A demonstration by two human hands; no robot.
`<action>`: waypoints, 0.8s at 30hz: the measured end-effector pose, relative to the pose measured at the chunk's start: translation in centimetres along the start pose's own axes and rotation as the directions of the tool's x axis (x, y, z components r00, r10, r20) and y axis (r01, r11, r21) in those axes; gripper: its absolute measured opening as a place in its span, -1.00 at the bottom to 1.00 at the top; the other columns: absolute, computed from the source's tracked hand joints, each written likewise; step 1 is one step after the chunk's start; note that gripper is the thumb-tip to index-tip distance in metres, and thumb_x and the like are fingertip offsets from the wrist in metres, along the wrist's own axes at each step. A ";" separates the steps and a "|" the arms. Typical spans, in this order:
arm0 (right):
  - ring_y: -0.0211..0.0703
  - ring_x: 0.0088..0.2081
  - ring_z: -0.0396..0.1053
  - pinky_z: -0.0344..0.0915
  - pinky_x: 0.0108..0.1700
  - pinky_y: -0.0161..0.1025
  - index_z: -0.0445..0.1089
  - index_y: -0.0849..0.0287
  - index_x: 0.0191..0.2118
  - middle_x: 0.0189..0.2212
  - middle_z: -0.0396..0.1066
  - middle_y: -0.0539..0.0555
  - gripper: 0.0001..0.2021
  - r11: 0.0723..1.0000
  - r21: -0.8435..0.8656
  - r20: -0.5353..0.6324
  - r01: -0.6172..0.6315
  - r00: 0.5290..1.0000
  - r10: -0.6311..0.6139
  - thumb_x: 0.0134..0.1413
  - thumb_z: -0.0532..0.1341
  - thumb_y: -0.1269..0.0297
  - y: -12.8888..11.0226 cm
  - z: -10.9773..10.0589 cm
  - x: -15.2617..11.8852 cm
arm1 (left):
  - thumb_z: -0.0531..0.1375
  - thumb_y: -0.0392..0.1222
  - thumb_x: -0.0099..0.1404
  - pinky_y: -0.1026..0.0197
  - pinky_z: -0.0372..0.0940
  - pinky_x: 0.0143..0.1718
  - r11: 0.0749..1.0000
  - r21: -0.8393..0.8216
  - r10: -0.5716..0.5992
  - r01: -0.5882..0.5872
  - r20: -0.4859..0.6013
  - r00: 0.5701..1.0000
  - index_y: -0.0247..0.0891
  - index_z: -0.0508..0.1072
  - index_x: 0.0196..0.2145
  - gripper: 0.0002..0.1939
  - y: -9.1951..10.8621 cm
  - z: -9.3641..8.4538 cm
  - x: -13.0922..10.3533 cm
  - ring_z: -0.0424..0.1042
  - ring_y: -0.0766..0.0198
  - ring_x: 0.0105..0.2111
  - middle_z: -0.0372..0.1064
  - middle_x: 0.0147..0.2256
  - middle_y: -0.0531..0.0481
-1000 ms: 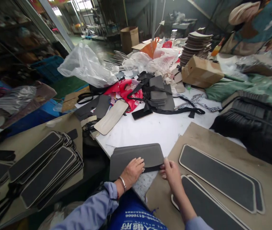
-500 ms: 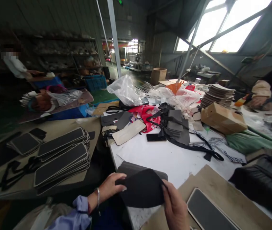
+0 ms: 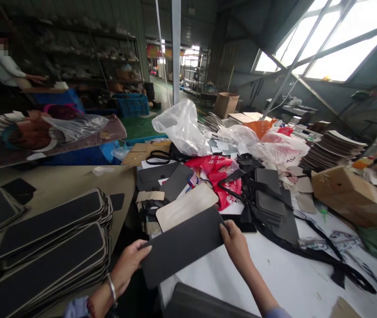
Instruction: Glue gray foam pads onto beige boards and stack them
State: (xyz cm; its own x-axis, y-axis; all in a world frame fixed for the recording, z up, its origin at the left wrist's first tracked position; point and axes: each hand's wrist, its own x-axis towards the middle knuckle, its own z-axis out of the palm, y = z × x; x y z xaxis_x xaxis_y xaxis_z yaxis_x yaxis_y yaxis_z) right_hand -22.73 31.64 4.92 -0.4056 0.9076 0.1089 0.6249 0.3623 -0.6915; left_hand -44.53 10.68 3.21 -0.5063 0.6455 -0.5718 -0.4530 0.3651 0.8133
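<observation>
A dark grey rectangular sheet (image 3: 183,247) is stretched between my two hands, tilted up to the right above the white table (image 3: 261,260). My left hand (image 3: 130,263), with a silver bracelet at the wrist, pinches its left end. The right end is pinched by my right hand (image 3: 236,243). Below the sheet, at the bottom edge, lies more dark material (image 3: 204,302). A beige rounded panel (image 3: 186,205) lies just beyond the held sheet.
Stacks of dark rounded panels (image 3: 49,269) lie on the left table. Farther back are a red bag (image 3: 216,172), clear plastic (image 3: 183,128), black straps (image 3: 284,243), a cardboard box (image 3: 357,194) and stacked sheets (image 3: 334,150). A person (image 3: 2,66) stands far left.
The dark sheet, bent before, is now raised, flatter and farther forward, off the material below. Both hands have moved away from me with it. The view has shifted and the phone is mostly covered.
</observation>
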 end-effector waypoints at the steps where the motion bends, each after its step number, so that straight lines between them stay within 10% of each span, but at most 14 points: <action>1: -0.13 -0.43 0.30 0.21 -0.36 -0.23 0.24 0.11 -0.46 -0.50 0.32 0.05 -0.73 0.998 -0.048 -0.027 0.035 0.999 -0.036 0.01 -0.02 0.04 0.0 0.8 2.4 | 0.28 0.08 -0.19 0.21 0.25 -0.39 0.997 0.055 0.054 -0.051 -0.053 0.997 -0.28 0.40 -0.44 -0.58 0.6 0.1 2.2 0.37 0.21 -0.44 0.40 -0.50 0.03; 8: -0.06 -0.21 0.25 0.12 -0.13 -0.16 0.32 0.18 -0.42 -0.32 0.36 0.16 -0.81 0.885 -0.445 0.006 0.135 0.989 -0.148 0.07 0.03 0.23 1.0 5.7 13.8 | 0.12 0.09 -0.07 0.23 0.17 -0.46 0.762 0.635 0.379 -0.129 -0.275 0.884 -0.21 0.23 -0.72 -0.68 1.4 1.4 11.9 0.26 0.23 -0.52 0.18 -0.65 0.06; 24: -0.04 -0.20 0.25 0.11 -0.23 -0.19 0.29 0.28 -0.27 -0.24 0.30 0.25 -0.87 0.914 -0.399 0.137 -0.067 0.982 0.132 0.04 0.08 0.37 -0.5 6.4 14.7 | 0.05 0.08 0.03 0.19 0.22 -0.39 0.600 0.769 0.558 -0.219 -0.207 0.803 -0.18 0.26 -0.62 -0.72 1.6 1.9 12.0 0.30 0.23 -0.49 0.26 -0.51 0.00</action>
State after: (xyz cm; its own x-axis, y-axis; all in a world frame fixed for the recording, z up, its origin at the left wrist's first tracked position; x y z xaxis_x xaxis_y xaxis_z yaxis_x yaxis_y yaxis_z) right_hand -33.24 43.48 2.31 -0.4068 0.9098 -0.0821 0.8650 0.3548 -0.3547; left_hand -49.95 20.24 -2.11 -0.8114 0.5838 -0.0275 0.4035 0.5936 0.6963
